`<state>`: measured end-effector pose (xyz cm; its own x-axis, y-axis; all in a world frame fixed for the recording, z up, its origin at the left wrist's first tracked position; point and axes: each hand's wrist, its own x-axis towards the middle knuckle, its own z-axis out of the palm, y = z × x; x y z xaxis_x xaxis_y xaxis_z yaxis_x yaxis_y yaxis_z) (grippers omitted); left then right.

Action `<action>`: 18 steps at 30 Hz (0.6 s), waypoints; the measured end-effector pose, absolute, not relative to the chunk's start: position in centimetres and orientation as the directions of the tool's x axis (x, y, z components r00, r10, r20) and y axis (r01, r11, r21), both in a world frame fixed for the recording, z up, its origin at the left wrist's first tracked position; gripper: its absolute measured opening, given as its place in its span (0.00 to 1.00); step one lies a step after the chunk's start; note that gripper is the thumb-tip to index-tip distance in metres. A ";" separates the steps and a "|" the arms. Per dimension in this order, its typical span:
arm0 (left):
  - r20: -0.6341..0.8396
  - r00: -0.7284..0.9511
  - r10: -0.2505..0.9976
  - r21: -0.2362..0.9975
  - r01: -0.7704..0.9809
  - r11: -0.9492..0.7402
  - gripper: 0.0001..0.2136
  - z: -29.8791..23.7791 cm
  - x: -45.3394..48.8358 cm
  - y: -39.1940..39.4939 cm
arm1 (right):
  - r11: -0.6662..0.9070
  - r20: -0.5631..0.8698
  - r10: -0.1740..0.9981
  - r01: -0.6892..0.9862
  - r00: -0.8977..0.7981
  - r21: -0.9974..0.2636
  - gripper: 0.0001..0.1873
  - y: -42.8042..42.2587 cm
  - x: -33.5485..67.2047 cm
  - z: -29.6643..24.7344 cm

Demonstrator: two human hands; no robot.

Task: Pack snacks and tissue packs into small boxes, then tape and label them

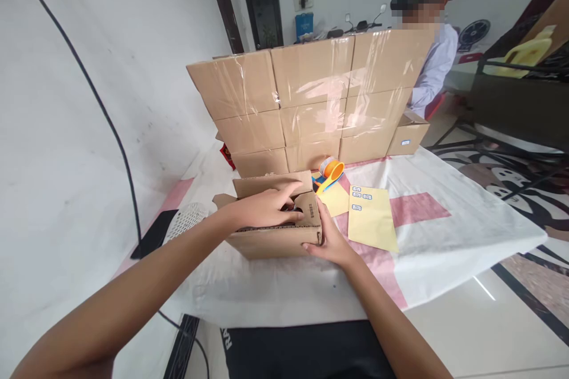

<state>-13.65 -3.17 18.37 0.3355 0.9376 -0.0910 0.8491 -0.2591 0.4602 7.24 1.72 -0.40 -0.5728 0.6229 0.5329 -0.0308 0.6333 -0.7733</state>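
Note:
A small brown cardboard box with its flaps up sits on the white and pink cloth in front of me. My left hand lies over the top of the box, its fingers stretched forward and pressing a flap down. My right hand grips the box's right side, thumb on the flap and fingers wrapped round the lower corner. What is inside the box is hidden.
A wall of taped cardboard boxes stands behind, with a person seated beyond it. An orange tape dispenser and yellow sheets with labels lie to the right. A white perforated basket and black cable are at left.

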 end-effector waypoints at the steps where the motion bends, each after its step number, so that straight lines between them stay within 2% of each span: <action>1: -0.108 0.334 0.936 0.508 0.828 -0.236 0.34 17.9 -13.7 -3.1 | 0.633 0.538 0.629 -0.031 -0.561 -0.773 0.64 1.7 7.4 -0.3; 3: -0.137 0.320 0.937 0.574 0.797 -0.188 0.37 16.9 -13.9 -3.3 | 0.626 0.536 0.649 -0.022 -0.540 -0.780 0.65 1.8 7.5 -0.2; 6: -0.035 0.279 0.960 0.647 0.738 -0.191 0.36 15.3 -14.1 -3.7 | 0.613 0.518 0.676 0.010 -0.524 -0.790 0.65 1.8 7.2 -0.1; 8: 0.017 0.294 0.956 0.655 0.719 -0.233 0.34 14.6 -14.1 -3.8 | 0.616 0.520 0.678 0.014 -0.520 -0.788 0.66 1.7 6.9 -0.1; 10: 0.059 0.381 0.923 0.593 0.730 -0.339 0.33 14.4 -13.7 -4.0 | 0.617 0.516 0.669 0.014 -0.535 -0.787 0.65 1.4 6.9 0.0; 12: 0.083 0.515 0.853 0.477 0.731 -0.488 0.33 14.5 -13.2 -4.2 | 0.609 0.472 0.657 0.043 -0.588 -0.792 0.60 1.3 7.8 0.2; 15: 0.074 0.657 0.751 0.321 0.697 -0.641 0.37 14.6 -12.3 -4.7 | 0.571 0.395 0.639 0.062 -0.660 -0.819 0.43 2.2 11.1 1.3; 16: 0.067 0.674 0.735 0.281 0.695 -0.662 0.38 14.5 -12.0 -4.9 | 0.531 0.378 0.664 0.050 -0.645 -0.846 0.39 3.1 12.4 1.9; 18: 0.067 0.679 0.731 0.205 0.708 -0.676 0.39 14.1 -11.4 -5.1 | 0.399 0.321 0.789 0.040 -0.523 -0.916 0.36 5.6 14.3 3.4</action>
